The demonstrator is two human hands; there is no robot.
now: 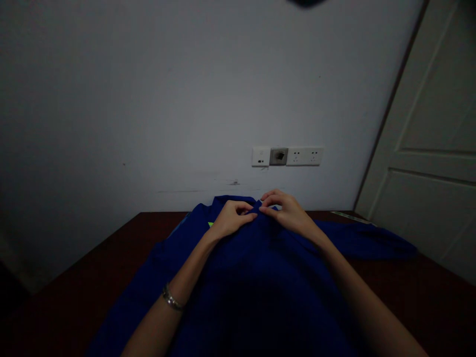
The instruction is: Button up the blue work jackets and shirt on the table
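A blue long-sleeved garment (238, 267) lies spread over the dark red tabletop, one sleeve stretched out to the right. Near its far edge, around the collar, my left hand (232, 218) pinches the cloth between thumb and fingers. Close beside it, my right hand (284, 210) also pinches the fabric, its fingertips almost meeting the left ones. A small raised fold of cloth stands between the two hands. A bit of bright yellow-green shows on the garment by my left wrist. The front of the garment is in deep shadow.
Behind the table (122, 248) rises a pale wall with a row of sockets (303, 156) just above the hands. A panelled door (435, 148) stands at the right. A thin flat strip (351, 216) lies by the table's far right edge.
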